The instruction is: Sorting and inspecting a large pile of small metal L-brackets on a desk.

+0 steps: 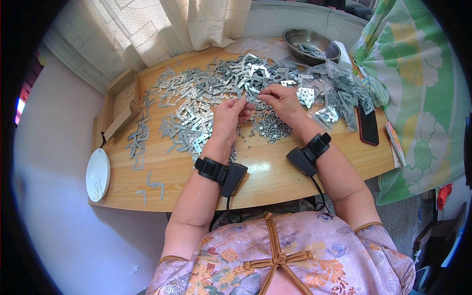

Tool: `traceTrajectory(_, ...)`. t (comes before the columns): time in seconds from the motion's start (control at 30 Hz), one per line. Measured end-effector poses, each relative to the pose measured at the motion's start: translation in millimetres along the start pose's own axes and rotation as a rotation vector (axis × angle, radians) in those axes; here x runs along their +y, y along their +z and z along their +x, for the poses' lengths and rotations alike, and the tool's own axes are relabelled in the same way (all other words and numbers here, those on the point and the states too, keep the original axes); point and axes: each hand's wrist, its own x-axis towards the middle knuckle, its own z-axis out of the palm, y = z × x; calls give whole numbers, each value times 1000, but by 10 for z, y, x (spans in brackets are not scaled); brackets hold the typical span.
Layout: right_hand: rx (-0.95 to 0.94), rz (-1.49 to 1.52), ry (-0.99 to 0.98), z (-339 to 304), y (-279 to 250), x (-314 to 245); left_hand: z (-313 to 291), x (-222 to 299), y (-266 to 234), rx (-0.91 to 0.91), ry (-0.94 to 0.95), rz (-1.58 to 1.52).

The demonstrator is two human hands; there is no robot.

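Observation:
My left hand (228,117) is closed in a pinch, thumb against forefinger, on what looks like a small grey metal corner bracket (244,90). Close by on the right, my right hand (284,102) also pinches, its fingertips beside the bracket; whatever they grip is too small to make out. Both hands are over the middle of the table, at the front of a wide heap of L-shaped metal brackets (189,115). Just below the fingers lies a pile of small nut-like metal fasteners (271,127). Each wrist wears a black strap with a device and cable.
Clear plastic bags of metal parts (344,96) lie right, beside a dark phone (368,125). A steel bowl (291,35) holds brackets at the back. An open cardboard box (122,118) and a white plate (97,172) stand left. A few brackets (156,184) lie near the front edge.

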Motion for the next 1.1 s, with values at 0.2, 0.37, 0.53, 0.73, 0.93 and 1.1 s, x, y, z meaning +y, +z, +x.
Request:
traceTrajectory(0.2, 54, -137, -307, 3, 16, -16, -31, 25, 40, 23, -11, 23)
traceTrajectory(0.37, 67, -93, -266, -18, 71, -21, -27, 7, 24, 13, 4, 24)
traceTrajectory(0.53, 109, -227, -420, -13, 66, -6, -40, 20, 60, 18, 27, 19)
traceTrajectory(0.73, 150, -365, -519, -11, 66, -31, -60, 36, 81, 8, 56, 34)
traceTrajectory(0.93, 142, -408, -540, -18, 59, -75, -60, 44, 86, -5, 77, 55)
traceTrajectory(1.1, 143, -381, -553, -13, 63, -61, -65, 38, 100, -3, 86, 58)
